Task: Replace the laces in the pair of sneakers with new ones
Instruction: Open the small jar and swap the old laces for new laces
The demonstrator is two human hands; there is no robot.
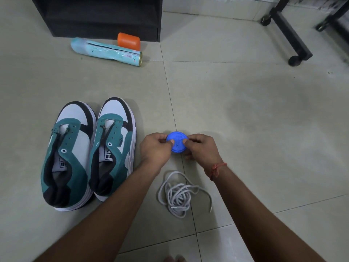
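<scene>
Two green, white and black sneakers stand side by side on the floor at the left, the left sneaker (66, 156) and the right sneaker (113, 146), both with bare eyelets and no laces. A loose pile of grey laces (179, 195) lies on the tiles below my hands. A round blue disc-shaped object (177, 142) is pinched between my left hand (156, 148) on its left edge and my right hand (200, 148) on its right edge, just right of the sneakers.
A light blue spray can (105, 52) lies on its side at the back, with an orange cap (128, 41) beside it, in front of a black cabinet (98, 16). A black wheeled stand (290, 33) stands at the back right. Toes show at the bottom edge.
</scene>
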